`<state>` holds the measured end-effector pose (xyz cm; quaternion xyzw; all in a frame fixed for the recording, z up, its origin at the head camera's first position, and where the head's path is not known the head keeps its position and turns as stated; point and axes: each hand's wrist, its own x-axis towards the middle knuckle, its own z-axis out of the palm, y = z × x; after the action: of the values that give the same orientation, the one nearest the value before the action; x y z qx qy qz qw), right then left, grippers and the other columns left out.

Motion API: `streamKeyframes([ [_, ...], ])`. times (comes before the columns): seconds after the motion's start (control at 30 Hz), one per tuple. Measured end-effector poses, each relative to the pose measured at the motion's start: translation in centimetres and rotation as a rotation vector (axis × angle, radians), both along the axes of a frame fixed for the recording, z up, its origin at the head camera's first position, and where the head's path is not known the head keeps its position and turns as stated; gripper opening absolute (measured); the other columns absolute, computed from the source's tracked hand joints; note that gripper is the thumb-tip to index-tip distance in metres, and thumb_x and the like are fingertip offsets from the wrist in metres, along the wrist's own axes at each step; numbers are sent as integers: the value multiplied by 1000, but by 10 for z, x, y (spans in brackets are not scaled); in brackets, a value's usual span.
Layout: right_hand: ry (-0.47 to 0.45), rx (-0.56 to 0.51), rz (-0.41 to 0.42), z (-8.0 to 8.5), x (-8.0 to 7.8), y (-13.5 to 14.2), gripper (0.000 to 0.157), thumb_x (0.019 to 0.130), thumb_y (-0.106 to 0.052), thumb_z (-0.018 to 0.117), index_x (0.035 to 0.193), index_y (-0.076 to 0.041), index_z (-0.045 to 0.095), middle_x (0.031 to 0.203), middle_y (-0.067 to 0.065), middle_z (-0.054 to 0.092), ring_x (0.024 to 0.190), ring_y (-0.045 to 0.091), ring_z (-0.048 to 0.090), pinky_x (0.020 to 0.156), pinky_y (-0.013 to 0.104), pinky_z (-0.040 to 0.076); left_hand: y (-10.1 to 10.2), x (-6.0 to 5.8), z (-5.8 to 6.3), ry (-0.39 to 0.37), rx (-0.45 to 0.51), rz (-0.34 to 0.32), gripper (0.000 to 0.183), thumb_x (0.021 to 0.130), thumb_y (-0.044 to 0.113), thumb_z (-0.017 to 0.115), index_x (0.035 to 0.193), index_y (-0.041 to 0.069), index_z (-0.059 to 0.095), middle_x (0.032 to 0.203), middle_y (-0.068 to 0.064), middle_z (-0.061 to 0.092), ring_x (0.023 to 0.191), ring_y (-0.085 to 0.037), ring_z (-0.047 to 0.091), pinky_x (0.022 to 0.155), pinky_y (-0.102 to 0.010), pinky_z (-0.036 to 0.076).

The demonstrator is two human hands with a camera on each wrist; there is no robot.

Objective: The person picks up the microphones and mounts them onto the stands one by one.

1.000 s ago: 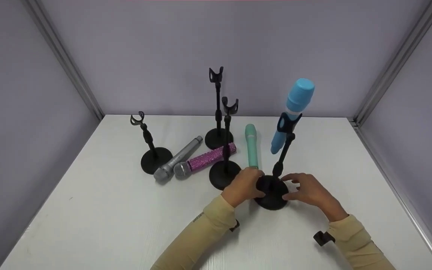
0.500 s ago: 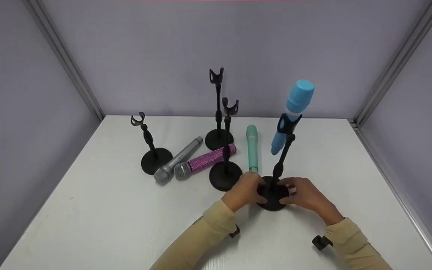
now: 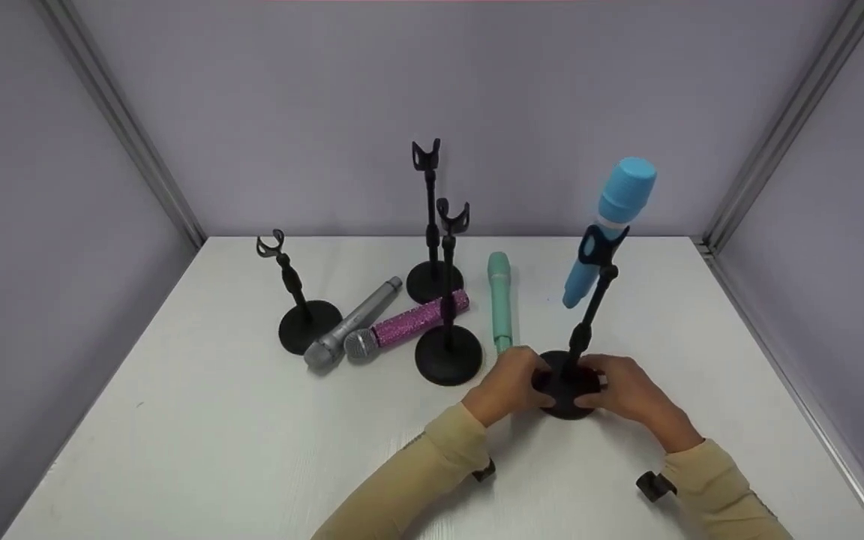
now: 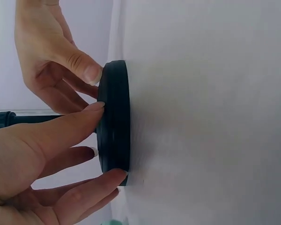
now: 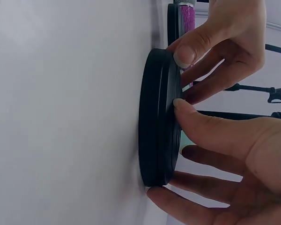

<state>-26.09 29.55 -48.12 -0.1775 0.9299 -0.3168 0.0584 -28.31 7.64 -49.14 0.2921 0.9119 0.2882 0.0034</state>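
A black microphone stand (image 3: 565, 390) is at the right of the table, its stem leaning right. Its clip carries a light blue microphone (image 3: 627, 191), head up and tilted. My left hand (image 3: 511, 384) grips the left side of the round base, thumb on top and fingers at the rim in the left wrist view. From the right, my right hand (image 3: 627, 390) holds the same base; the right wrist view shows its thumb (image 5: 201, 124) on the upper face and fingers around the edge. Whether the base is slightly off the table, I cannot tell.
A mint green microphone (image 3: 501, 300) lies just beyond my left hand. Further left lie a glittery pink microphone (image 3: 409, 322) and a grey microphone (image 3: 353, 322). Three black stands with bare clips stand among them: a left stand (image 3: 310, 328), a back stand (image 3: 432, 281) and a middle stand (image 3: 448, 356).
My right hand has closed in on the base from the right. Both hands have since shifted rightward together with the stand and its blue microphone.
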Motion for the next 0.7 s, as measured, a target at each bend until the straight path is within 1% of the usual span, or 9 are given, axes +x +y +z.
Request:
streamKeyframes([
  [0.1,16,15,-15,0,-2,8,55,85,-10,83,130,12,62,129,32,66,119,50,64,97,58,55,9,-4,-2,7,-1,-3,35,79,20,91,110,7,80,102,-3,78,95,-12,66,88,-21,52],
  [0.2,24,31,-44,0,-3,17,56,84,-10,84,130,12,62,127,33,67,115,50,65,95,57,56,19,-8,-3,-26,-2,11,39,81,21,90,116,8,78,109,-3,77,102,-12,67,94,-22,53],
  [0.3,16,51,-67,0,-5,26,59,83,-11,84,131,14,60,125,35,66,112,50,66,92,56,57,29,-12,-4,-72,3,35,41,82,21,89,119,9,77,112,-2,75,106,-11,65,98,-22,52],
  [0.5,-10,89,-106,4,-16,44,64,83,-12,85,133,17,57,123,39,64,111,52,65,90,56,58,51,-24,-3,-111,5,53,37,84,20,87,119,12,78,112,2,74,106,-7,62,98,-20,50],
  [0.7,-19,107,-128,8,-30,64,66,84,-11,83,135,18,54,125,42,61,112,55,63,91,58,57,76,-38,-2,-134,9,81,37,84,21,87,119,14,78,112,4,73,103,-5,63,96,-20,52],
])
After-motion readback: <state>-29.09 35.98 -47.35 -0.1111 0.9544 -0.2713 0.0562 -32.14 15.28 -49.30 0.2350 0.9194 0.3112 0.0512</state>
